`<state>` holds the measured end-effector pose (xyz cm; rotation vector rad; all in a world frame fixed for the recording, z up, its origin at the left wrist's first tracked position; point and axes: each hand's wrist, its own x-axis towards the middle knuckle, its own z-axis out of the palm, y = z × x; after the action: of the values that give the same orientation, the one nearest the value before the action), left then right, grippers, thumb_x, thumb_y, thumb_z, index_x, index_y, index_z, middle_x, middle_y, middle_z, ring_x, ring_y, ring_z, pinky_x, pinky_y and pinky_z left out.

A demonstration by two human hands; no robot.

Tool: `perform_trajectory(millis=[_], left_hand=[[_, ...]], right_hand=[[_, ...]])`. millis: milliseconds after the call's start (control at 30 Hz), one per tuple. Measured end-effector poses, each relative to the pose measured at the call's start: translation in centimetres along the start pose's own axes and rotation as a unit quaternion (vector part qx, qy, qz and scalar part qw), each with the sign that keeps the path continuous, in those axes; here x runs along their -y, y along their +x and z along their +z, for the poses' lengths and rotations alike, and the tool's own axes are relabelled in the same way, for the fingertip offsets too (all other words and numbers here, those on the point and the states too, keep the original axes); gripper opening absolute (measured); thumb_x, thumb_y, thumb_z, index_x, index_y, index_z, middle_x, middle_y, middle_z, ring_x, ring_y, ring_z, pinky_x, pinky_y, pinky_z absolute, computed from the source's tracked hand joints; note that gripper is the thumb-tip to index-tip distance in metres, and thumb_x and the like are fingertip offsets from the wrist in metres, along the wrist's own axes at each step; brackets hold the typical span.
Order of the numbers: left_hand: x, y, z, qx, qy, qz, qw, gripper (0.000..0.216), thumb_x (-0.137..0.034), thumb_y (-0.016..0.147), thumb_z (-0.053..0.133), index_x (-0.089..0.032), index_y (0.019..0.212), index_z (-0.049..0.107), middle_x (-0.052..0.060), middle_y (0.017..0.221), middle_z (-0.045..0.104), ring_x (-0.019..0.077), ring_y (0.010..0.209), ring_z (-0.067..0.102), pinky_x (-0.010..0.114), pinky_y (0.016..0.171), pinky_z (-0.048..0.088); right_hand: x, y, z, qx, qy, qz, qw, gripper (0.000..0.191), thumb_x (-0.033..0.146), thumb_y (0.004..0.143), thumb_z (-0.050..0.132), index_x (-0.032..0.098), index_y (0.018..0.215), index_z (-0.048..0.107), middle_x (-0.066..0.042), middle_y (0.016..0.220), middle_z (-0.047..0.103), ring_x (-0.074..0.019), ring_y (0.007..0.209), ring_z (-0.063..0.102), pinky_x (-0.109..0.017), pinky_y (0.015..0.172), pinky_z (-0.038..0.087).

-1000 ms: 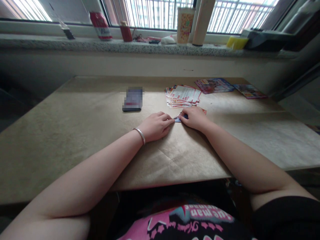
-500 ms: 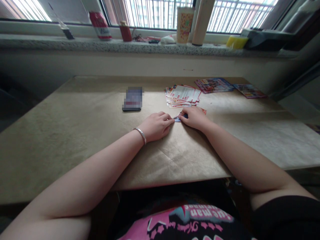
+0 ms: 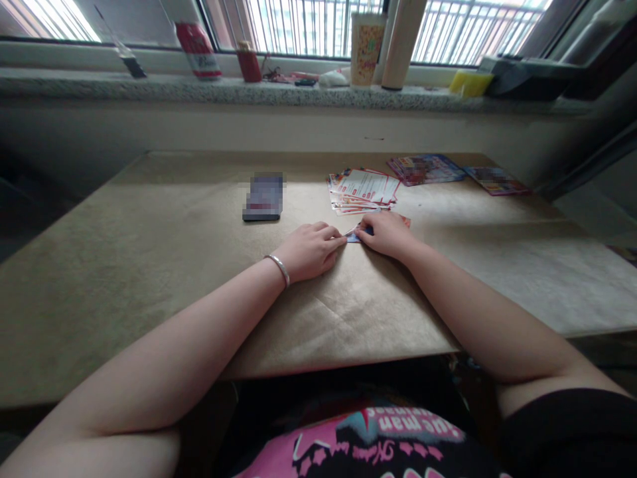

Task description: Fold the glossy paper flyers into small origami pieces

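Observation:
A small printed paper [image 3: 352, 238] with blue and orange parts lies on the table between my hands, mostly hidden by the right one. My left hand [image 3: 312, 252], with a silver bangle at the wrist, has its fingers together and pins the paper's left corner at the fingertips. Thumb and fingers of my right hand [image 3: 385, 234] are pinched on the same paper, where a white edge stands up a little. Just behind it spreads a loose pile of printed cards [image 3: 371, 187], the top one white with a red border.
A dark, pixelated flat object [image 3: 265, 198] lies left of the card pile. Colourful booklets [image 3: 430, 169] and another booklet [image 3: 497, 180] are at the table's back right. On the windowsill stand a red can [image 3: 198, 50], a patterned cup [image 3: 367, 50] and a yellow object [image 3: 468, 83].

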<state>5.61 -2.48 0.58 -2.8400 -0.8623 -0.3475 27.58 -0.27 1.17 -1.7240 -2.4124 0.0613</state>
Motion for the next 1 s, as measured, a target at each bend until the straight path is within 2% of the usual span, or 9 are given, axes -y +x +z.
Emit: perform_trajectory(millis=[333,767,867,1000], left_hand=[[-0.1,-0.1,-1.0,0.019,0.011,-0.021,1.000,0.033,-0.024,0.094,0.044,-0.019,0.114,0.070,0.008,0.109,0.069,0.0214,0.098,0.062,0.035,0.083,0.053],[0.8,-0.7,-1.4,0.030,-0.008,-0.044,0.999,0.032,-0.023,0.091,0.046,-0.021,0.106,0.074,0.004,0.107,0.071,0.0195,0.095,0.064,0.033,0.084,0.053],[1.0,-0.9,-1.3,0.020,-0.011,-0.037,0.999,0.031,-0.021,0.090,0.047,-0.021,0.105,0.074,0.004,0.107,0.071,0.0195,0.095,0.064,0.033,0.084,0.053],[1.0,-0.9,-1.3,-0.014,0.019,-0.047,0.999,0.029,-0.020,0.091,0.045,-0.017,0.097,0.073,0.007,0.100,0.072,0.0213,0.092,0.065,0.033,0.077,0.054]], right_hand=[[-0.1,-0.1,0.1,0.005,0.008,0.005,1.000,0.025,0.040,0.087,0.053,0.020,0.087,0.069,-0.008,0.100,0.074,-0.0264,0.098,0.061,-0.035,0.080,0.039],[-0.3,0.0,0.3,0.001,0.017,0.003,1.000,0.024,0.040,0.087,0.055,0.021,0.088,0.070,-0.009,0.101,0.073,-0.0266,0.100,0.061,-0.036,0.084,0.040],[-0.4,-0.1,0.4,-0.006,0.026,0.001,1.000,0.023,0.039,0.086,0.056,0.021,0.088,0.070,-0.008,0.100,0.073,-0.0259,0.099,0.061,-0.035,0.083,0.040],[0.1,-0.2,0.6,-0.020,0.065,0.019,0.998,0.022,0.037,0.085,0.057,0.020,0.086,0.070,-0.007,0.097,0.074,-0.0238,0.095,0.063,-0.032,0.080,0.041]])
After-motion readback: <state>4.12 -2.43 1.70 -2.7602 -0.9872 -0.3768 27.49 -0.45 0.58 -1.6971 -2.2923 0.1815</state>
